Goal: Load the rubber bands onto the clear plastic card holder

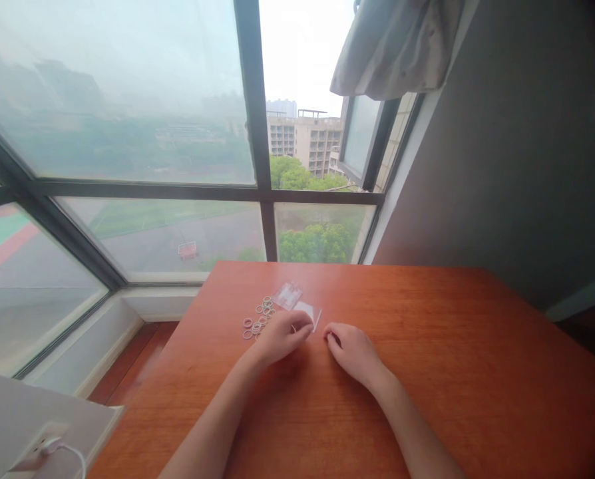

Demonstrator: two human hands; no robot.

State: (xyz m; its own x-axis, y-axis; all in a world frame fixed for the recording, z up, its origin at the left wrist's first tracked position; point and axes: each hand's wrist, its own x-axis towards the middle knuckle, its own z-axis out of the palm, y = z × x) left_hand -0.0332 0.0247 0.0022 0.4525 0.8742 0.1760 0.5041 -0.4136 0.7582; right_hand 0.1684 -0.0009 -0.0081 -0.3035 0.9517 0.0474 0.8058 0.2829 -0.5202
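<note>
My left hand [283, 334] is over the table beside a loose group of small hair ties [256, 326], pale ones and a pinkish one. Its fingers are curled in a pinch, and a thin light hair tie [293, 328] shows between them. A short gap to the right, my right hand [350, 347] rests low over the wood with thumb and forefinger pressed together; whatever they hold, if anything, is too small to make out. Just beyond the left hand lie a clear plastic packet [287, 295] and a white, clear-edged flat piece [306, 309], partly covered by the fingers.
The reddish-brown wooden table [417, 299] reaches to the windows [152, 233] at the back. A grey wall [517, 166] slopes along the right, with a curtain [397, 50] above. At lower left, a white plug [52, 446] with its cord sits in a wall socket.
</note>
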